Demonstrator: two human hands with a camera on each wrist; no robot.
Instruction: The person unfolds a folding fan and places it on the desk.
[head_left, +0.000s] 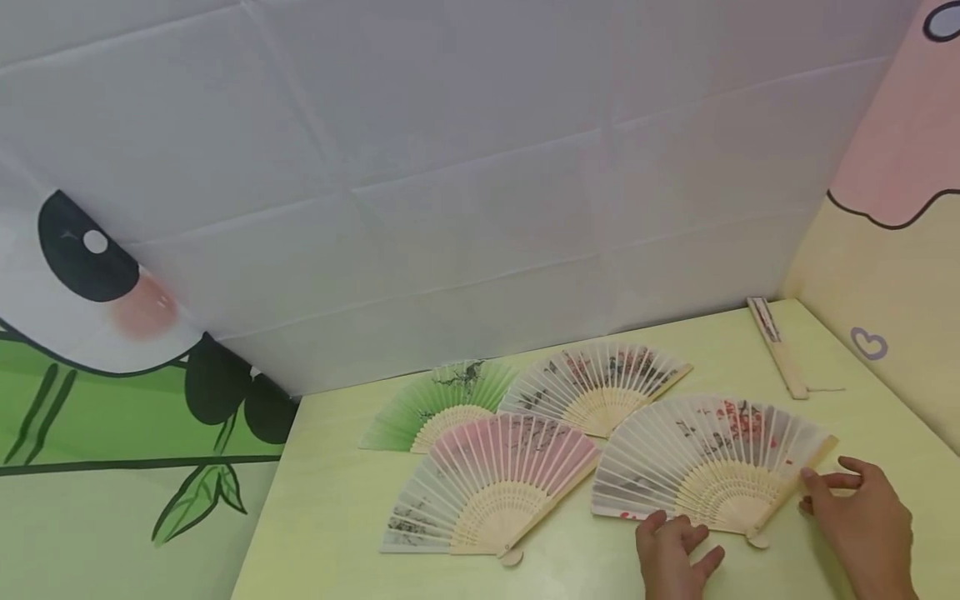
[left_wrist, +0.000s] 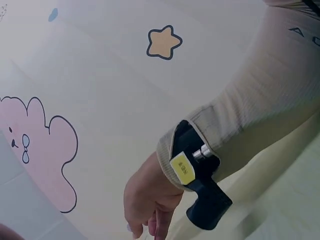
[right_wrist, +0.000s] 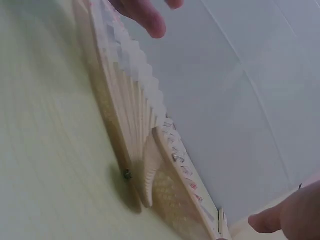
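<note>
A white folding fan with red blossoms lies spread at the front right. My left hand is at its lower left edge, fingers loosely bent, with nothing gripped. Beside the fan's right outer stick is my right hand; its fingertips are at the stick, and whether they touch it is hard to tell. In the right wrist view the fan shows edge-on, between left fingers and the right hand. The left wrist view shows the right hand hanging downward beneath a strapped wrist camera.
Spread fans in pink, green and white with dark and red print lie to the left. One folded fan rests at the back right of the yellow-green table. Printed cloth walls border the table.
</note>
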